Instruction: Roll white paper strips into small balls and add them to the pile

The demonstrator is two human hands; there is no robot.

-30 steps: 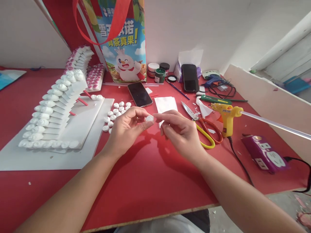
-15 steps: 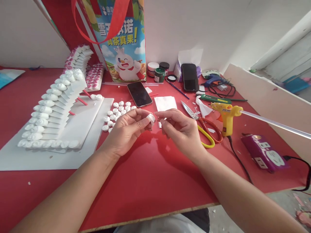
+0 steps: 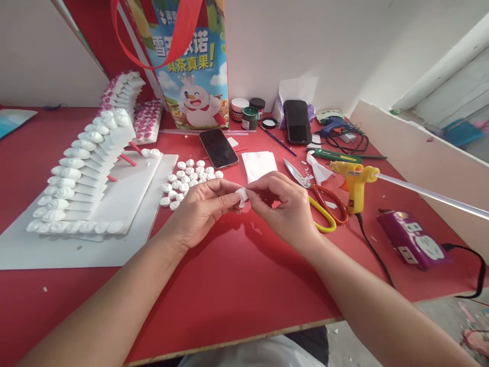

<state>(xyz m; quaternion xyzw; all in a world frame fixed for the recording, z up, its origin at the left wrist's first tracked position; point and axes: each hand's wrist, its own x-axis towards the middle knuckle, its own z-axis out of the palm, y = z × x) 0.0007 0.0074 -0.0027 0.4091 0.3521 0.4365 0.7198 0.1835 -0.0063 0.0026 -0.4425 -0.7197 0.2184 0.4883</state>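
A small white tissue-paper rosette point(image 3: 242, 195) is held over the red table between both hands. My left hand point(image 3: 204, 209) pinches it between thumb and fingertips. The thumb and forefinger of my right hand point(image 3: 284, 206) are closed on its right side. Beyond my left hand lies a group of finished white rosettes point(image 3: 185, 178). A stack of white tissue squares point(image 3: 259, 165) rests just behind the fingers. Left of the hands, a stepped white staircase model point(image 3: 86, 178) edged with rosettes stands on a white board point(image 3: 145, 224).
Scissors point(image 3: 317, 196), a yellow glue gun point(image 3: 355, 186) with a clear stick and a purple box point(image 3: 412, 239) lie on the right. A phone point(image 3: 218, 148), paint jars point(image 3: 250, 117), another phone point(image 3: 297, 122) and a green cutter point(image 3: 336, 156) are further back. A printed bag point(image 3: 194, 66) stands behind.
My right hand has moved left to meet the rosette and now pinches its side. The rosette has turned, showing a gathered end downward. The left hand keeps its hold.
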